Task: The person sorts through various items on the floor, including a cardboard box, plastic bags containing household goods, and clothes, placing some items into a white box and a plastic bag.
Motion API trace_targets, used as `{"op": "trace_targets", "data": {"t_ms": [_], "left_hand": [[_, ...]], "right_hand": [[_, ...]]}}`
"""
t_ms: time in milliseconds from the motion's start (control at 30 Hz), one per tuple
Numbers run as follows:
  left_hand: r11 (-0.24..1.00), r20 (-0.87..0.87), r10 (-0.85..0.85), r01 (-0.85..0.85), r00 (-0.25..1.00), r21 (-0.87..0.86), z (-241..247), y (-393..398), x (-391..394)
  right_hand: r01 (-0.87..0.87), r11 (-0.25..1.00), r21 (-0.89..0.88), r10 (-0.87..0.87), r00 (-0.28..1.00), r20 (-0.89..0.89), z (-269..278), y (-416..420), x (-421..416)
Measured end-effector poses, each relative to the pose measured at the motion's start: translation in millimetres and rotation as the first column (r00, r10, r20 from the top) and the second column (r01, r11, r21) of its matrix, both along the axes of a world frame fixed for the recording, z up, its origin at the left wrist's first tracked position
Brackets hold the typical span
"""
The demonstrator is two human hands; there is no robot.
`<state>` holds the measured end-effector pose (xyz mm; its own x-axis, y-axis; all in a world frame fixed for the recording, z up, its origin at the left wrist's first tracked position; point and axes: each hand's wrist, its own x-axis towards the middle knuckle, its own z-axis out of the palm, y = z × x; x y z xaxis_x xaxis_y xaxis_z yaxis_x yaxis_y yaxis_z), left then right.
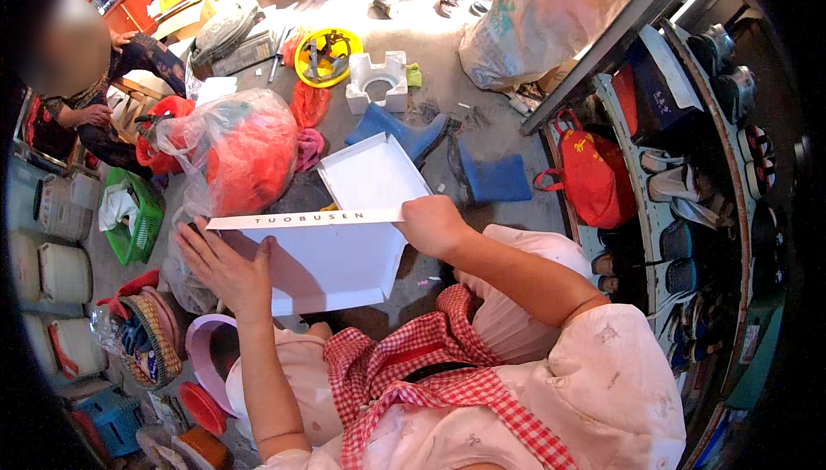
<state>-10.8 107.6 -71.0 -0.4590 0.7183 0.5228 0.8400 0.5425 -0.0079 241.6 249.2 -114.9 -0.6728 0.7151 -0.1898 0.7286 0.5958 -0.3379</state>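
Observation:
A shallow white cardboard box part (335,266) with lettering along its rim is held between my two hands, its inside facing me. My left hand (233,270) has its fingers spread at the left end, the thumb over the inner side. At the right corner, my right hand (435,226) is closed on the rim. Just beyond lies a second shallow white box part (374,176), partly hidden behind the held one. Blue rubber boots (403,134) lie on the floor past it.
A clear bag of red material (248,153) stands left, near a green basket (143,224). Ahead are a yellow helmet (329,57) and a white foam block (379,82). Shoe shelves (652,212) line the right. Another person (84,82) sits at upper left.

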Motion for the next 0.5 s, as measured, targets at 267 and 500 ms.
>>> {"op": "trace_targets", "data": {"t_ms": [267,500], "left_hand": [[0.755,0.302,-0.567,0.63,0.766,-0.182,-24.2,15.5,46.1],[0.599,0.446,-0.696,0.798,0.563,-0.073,-34.6,10.0,32.0]], "right_hand": [[-0.139,0.99,0.011,0.14,0.985,-0.1,-4.3,-15.2,-19.7],[-0.46,0.885,-0.07,0.454,0.887,-0.084,32.6,-17.6,-10.9]]}}
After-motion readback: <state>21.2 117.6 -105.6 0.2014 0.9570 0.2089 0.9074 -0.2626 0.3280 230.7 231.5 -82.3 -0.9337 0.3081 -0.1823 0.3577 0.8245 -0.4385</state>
